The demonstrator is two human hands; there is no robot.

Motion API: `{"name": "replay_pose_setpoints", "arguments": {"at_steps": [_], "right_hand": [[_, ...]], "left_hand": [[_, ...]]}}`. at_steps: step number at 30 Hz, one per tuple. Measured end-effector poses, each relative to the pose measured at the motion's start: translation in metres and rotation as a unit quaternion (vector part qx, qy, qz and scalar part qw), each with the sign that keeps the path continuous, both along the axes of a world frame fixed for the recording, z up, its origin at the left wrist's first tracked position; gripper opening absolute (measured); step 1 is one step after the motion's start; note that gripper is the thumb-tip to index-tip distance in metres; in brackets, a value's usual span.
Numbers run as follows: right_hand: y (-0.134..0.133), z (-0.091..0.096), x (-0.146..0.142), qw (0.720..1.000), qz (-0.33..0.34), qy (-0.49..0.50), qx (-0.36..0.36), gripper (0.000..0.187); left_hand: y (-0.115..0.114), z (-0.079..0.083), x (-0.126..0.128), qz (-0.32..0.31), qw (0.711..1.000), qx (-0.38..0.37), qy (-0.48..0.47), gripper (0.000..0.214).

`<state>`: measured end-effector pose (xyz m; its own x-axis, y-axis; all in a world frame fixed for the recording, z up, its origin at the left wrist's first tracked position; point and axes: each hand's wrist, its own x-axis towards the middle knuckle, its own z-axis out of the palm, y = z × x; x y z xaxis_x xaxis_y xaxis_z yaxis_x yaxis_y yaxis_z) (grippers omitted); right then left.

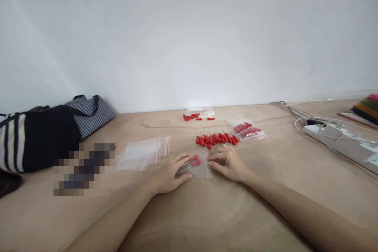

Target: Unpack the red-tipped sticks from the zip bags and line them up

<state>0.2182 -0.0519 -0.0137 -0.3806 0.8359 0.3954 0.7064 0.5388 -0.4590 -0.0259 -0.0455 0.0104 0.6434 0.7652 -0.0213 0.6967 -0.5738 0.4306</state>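
A small clear zip-lock bag with a red line along its mouth lies flat in front of me. Inside it are a few red-headed pieces. My left hand holds the bag's left end, fingers over it and thumb at its near side. At the bag's mouth, on the right, the fingertips of my right hand are pinched together on the edge. Just beyond the bag, a row of thin pale sticks with red bulb heads lies with the heads toward me.
Flat clear zip-lock bags lie left of my left hand. A filled bag rests right of the row. Farther back are loose red pieces and another bag. A power strip with cables stands right; a dark striped bag left.
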Motion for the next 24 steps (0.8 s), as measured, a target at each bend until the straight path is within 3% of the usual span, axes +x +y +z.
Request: {"name": "replay_pose_setpoints", "arguments": {"at_steps": [11,16,24], "right_hand": [[-0.002,0.002,-0.015,0.997,0.062,-0.029,-0.030,0.035],[-0.002,0.004,-0.017,0.997,0.035,-0.061,-0.045,0.028],[-0.005,0.006,-0.020,0.994,0.056,-0.002,-0.093,0.022]], "left_hand": [[-0.003,-0.002,0.008,-0.036,0.999,-0.001,-0.009,0.053],[-0.002,-0.003,0.008,-0.049,0.998,0.012,-0.023,0.051],[-0.001,-0.005,0.007,-0.069,0.997,0.027,0.013,0.052]]}}
